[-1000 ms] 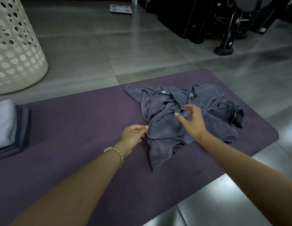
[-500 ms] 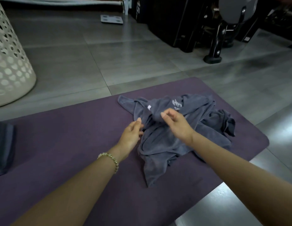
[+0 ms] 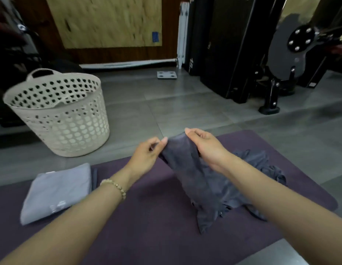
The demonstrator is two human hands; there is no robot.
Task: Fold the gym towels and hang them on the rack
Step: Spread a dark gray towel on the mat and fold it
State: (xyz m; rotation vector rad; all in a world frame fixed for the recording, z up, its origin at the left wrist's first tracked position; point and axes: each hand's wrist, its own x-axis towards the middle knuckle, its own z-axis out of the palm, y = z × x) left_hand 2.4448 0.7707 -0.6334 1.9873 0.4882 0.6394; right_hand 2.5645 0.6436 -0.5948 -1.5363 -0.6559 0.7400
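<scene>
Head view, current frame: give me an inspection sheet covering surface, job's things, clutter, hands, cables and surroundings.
Surface: purple exercise mat on grey tiled floor.
Job's things: dark grey towel held up by its top edge, lower end trailing on the mat, crumpled part behind; folded light grey towel on the mat at left; rack not seen.
Clutter: white perforated laundry basket and flat scale on the floor beyond the mat.
Hands: left hand pinches the towel's edge; right hand grips it alongside.
Cables: nothing seen.
Surroundings: black gym machines, wooden panel on the wall.
</scene>
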